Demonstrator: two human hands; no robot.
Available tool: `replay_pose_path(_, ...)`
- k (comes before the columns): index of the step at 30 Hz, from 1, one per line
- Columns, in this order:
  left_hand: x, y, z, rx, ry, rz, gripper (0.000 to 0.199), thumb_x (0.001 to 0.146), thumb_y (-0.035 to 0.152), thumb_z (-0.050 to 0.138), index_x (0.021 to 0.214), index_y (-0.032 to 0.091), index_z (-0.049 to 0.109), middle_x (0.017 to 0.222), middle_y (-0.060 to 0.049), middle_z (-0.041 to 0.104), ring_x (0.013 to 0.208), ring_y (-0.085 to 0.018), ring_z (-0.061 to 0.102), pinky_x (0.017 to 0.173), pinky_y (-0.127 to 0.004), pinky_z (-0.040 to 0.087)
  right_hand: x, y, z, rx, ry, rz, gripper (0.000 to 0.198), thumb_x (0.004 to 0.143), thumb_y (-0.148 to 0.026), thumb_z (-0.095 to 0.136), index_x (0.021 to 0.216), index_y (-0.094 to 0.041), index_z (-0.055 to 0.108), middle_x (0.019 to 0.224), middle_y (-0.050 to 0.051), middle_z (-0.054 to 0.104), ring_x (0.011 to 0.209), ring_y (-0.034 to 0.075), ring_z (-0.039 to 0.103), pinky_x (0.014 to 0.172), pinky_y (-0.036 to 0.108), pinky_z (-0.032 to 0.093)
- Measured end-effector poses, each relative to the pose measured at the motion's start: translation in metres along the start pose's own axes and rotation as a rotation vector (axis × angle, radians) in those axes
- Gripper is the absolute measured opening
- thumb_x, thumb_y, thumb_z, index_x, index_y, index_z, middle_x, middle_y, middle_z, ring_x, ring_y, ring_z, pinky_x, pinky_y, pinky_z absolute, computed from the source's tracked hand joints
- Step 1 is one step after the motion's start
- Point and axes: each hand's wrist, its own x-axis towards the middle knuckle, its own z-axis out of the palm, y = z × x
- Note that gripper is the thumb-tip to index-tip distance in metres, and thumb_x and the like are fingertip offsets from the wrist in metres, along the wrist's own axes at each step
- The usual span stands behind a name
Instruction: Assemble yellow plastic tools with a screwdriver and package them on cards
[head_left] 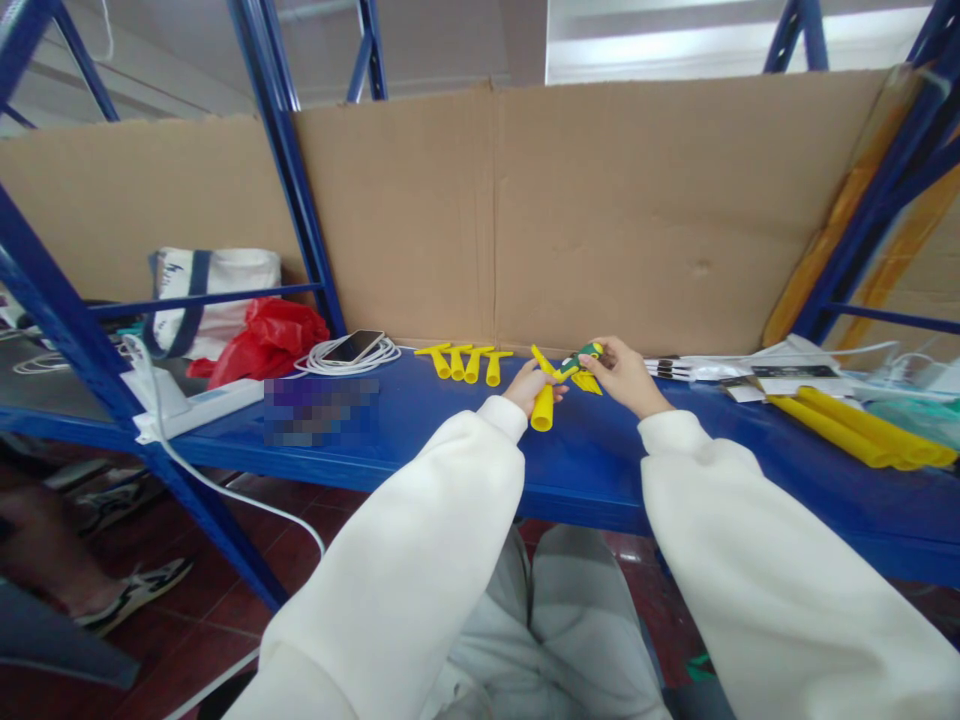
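Observation:
My left hand is closed around a yellow plastic tube, whose open round end points toward me. The fingers of my right hand are closed on a small green-and-yellow tool, its exact kind too small to make out. The tool lies across the upper part of the tube, close to my left fingers. Just under it shows a flat yellow strip; whether this joins the tube I cannot tell. Left of my hands stands a row of several yellow tube pieces with flat, spread far ends.
Longer yellow tubes lie at the right on the blue shelf. At left are a phone on a coiled white cable, a red bag and a power strip. A cardboard panel stands behind.

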Motion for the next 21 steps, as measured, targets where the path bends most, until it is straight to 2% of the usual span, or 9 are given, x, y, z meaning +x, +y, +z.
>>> replay_pose_path(5,-0.001,0.001,-0.001,0.05,-0.027,-0.016,0.066,0.083,-0.006,0.045,0.142,0.022,0.038,0.119,-0.013,0.065,0.051,-0.007,0.061,0.044,-0.017,0.049,-0.003,-0.011,-0.004,0.006,0.012,0.043,0.041,0.075,-0.059,0.067,0.084,-0.021,0.058,0.065,0.0,0.06,0.057,0.014,0.054,0.056,0.028,0.045)
replay_pose_path(12,-0.004,0.001,0.0,0.068,-0.05,-0.027,0.068,0.081,-0.006,0.049,0.141,0.026,0.042,0.114,-0.01,0.066,0.051,-0.007,0.061,0.044,-0.016,0.048,-0.003,-0.014,-0.003,0.188,-0.058,0.226,0.049,0.069,-0.065,0.07,0.09,-0.022,0.055,0.055,-0.003,0.057,0.041,0.014,0.05,0.041,0.028,0.039)
replay_pose_path(21,0.0,0.002,-0.002,0.056,-0.035,-0.026,0.069,0.077,-0.004,0.052,0.139,0.025,0.043,0.117,-0.012,0.065,0.05,-0.008,0.061,0.045,-0.019,0.049,0.002,-0.01,-0.003,0.388,-0.149,0.205,0.063,0.063,-0.073,0.071,0.097,-0.022,0.056,0.055,-0.004,0.06,0.043,0.013,0.054,0.046,0.029,0.048)
